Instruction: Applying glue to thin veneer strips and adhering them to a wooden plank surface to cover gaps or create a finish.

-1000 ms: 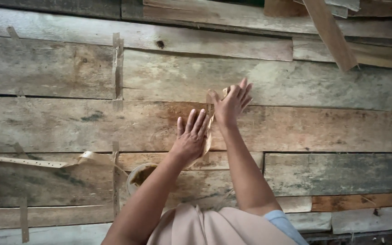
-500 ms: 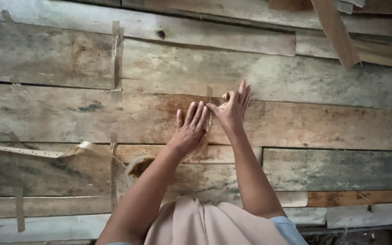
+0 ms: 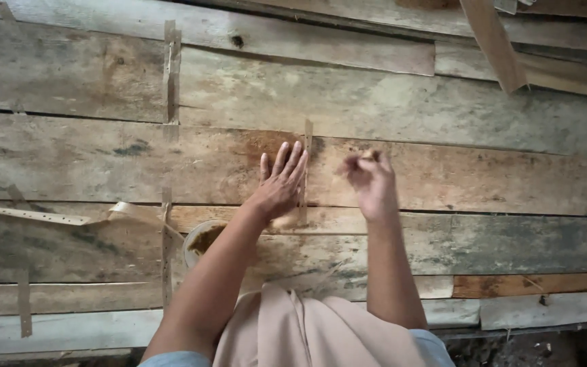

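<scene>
Thin strip (image 3: pixel 305 173) of pale material is seen lying upright on the plank wall (image 3: pixel 443 177), pressed flat at its 9 o'clock edge by the open left hand (image 3: pixel 280 183), fingers spread. At 3 o'clock of the strip, the right hand (image 3: pixel 369 180) is blurred, fingers pinched together; what is held cannot be told. A small bowl (image 3: pixel 202 241) sits at 7 o'clock, beside a longer strip (image 3: pixel 49 217)

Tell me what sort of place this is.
Probably a rough wood or veneer workshop: weathered planks form the work surface, thin strips are stuck across their seams, and a bowl of brown paste sits by the left hand.
</scene>
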